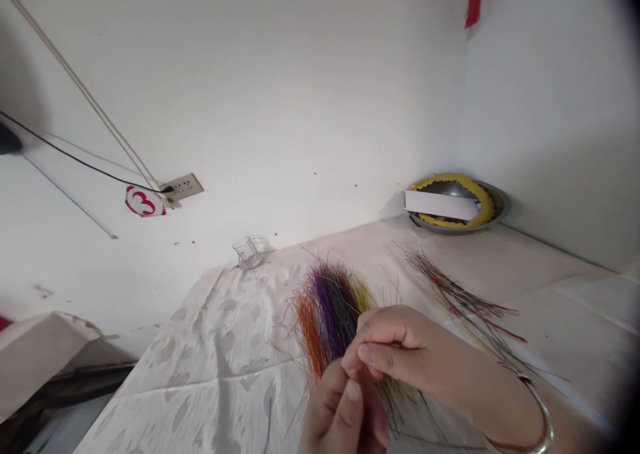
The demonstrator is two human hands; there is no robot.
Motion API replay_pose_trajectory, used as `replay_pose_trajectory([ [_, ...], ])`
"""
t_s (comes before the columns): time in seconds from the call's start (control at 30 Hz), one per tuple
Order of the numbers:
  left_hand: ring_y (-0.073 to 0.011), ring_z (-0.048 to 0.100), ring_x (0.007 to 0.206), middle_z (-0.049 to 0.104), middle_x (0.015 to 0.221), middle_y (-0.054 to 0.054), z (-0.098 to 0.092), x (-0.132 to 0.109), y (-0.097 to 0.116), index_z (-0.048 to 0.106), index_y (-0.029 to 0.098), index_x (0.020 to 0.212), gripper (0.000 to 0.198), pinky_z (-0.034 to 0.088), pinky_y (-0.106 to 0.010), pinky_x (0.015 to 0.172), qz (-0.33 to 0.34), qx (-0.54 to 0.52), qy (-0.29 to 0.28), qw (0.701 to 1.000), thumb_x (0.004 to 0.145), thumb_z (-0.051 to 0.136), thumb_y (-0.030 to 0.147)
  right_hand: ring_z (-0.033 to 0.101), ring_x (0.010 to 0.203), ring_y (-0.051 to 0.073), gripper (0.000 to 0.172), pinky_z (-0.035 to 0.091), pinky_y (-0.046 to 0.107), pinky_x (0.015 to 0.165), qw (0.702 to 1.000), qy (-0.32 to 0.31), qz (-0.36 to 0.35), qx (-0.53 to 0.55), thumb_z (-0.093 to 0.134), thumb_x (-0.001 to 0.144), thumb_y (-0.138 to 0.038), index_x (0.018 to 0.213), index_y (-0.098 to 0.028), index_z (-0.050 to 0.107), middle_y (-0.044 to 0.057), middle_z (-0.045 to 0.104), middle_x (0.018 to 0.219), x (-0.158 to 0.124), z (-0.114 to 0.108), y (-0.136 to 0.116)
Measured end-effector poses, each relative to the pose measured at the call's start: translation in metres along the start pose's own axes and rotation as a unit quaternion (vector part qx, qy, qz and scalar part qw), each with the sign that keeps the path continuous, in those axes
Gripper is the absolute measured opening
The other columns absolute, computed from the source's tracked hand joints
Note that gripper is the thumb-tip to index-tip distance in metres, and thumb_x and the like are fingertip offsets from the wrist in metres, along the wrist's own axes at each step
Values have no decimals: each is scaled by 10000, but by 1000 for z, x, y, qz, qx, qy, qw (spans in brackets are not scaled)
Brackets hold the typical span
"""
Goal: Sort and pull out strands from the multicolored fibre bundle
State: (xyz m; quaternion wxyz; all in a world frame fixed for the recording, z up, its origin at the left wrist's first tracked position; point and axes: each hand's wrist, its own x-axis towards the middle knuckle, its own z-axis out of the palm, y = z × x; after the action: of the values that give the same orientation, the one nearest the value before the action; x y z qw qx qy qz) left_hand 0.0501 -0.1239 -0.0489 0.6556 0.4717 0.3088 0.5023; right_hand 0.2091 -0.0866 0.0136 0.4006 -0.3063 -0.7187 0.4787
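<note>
My left hand (341,411) and my right hand (395,344) meet at the fingertips near the bottom middle. Each has thumb and forefinger pinched together; what lies between them is too fine to make out. Right behind my hands lies a thick bundle of thin coloured strands, like wires, in orange (309,331), purple (325,301), dark grey and yellow. My hands hide its near right part. Off to the right is a looser bunch of red and grey strands (450,291).
A pale patterned cloth (200,387) covers the table. A glass mug (247,253) stands by the wall. In the back corner a metal bowl (500,207) holds a yellow ring (450,176) and a white strip (440,205). A wall socket (185,186) has a black cable plugged in.
</note>
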Motion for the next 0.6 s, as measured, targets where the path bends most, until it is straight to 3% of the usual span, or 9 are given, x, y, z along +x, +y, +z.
replay_pose_trajectory([
  [0.1,-9,271,291,463,461,74,3,10,11,601,189,763,280,198,-123,295,-40,-34,-29,998,827,631,460,566,658,137,257,423,243,596,1000,8,-8,-21,556,886,-213,676,-191,703,5,606,703,0,1,0],
  [0.27,-56,476,337,620,568,22,7,19,17,622,197,837,240,365,-142,339,-94,-105,-51,989,805,666,431,572,636,143,328,428,259,624,999,25,-10,-36,519,905,-191,598,-193,634,-6,597,609,0,1,1],
  [0.37,-30,336,289,540,485,59,8,20,19,634,214,868,214,302,-128,305,-108,-132,-51,984,818,655,421,570,642,141,309,426,255,601,997,47,-16,-54,542,885,-189,586,-195,620,-1,598,667,0,1,1],
  [0.43,-14,195,297,424,435,96,8,21,20,626,218,825,213,219,-115,293,-108,-130,-41,985,795,682,421,577,652,147,237,439,262,609,997,50,-25,-47,545,884,-204,701,-217,695,5,611,720,0,0,3],
  [0.5,-14,129,324,336,419,113,9,21,21,608,212,769,257,163,-116,304,-91,-107,-24,990,760,710,447,597,708,169,236,466,290,668,997,63,-42,-27,497,919,-268,942,-263,732,21,640,785,-1,-2,7],
  [0.6,-21,116,335,258,399,122,8,20,19,594,196,719,334,114,-146,325,-39,-31,7,999,727,712,508,589,973,234,409,468,368,839,990,134,-43,30,342,964,-439,1268,-323,589,63,646,1071,-2,-3,17],
])
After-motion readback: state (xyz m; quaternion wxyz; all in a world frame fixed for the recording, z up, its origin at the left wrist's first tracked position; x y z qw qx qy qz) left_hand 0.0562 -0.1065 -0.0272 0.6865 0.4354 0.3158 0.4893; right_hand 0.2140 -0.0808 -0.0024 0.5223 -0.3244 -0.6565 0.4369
